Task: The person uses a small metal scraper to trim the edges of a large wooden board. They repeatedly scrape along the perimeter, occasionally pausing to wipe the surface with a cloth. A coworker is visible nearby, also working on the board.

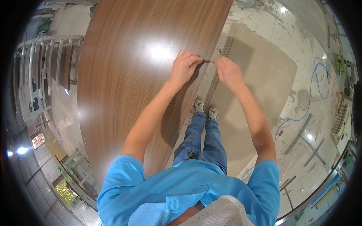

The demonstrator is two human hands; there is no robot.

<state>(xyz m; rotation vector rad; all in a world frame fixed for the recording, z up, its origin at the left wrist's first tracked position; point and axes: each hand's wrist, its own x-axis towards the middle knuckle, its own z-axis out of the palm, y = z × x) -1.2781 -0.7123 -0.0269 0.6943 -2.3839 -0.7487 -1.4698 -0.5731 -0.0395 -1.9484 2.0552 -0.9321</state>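
Fingers (194, 59) of left hand (183, 69) and right hand (229, 72) pinch a thin dark strip (206, 61) near a brown panel (120, 83).

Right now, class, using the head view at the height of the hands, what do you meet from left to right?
White rack → left hand's grip → thin dark piece → right hand's grip → blue hose.

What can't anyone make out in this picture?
Head view:
Thin dark strip: too small to identify, partly covered by fingers.
Left hand and right hand: their backs hide the palms.
Wooden board: far end cut off by the picture's top edge.
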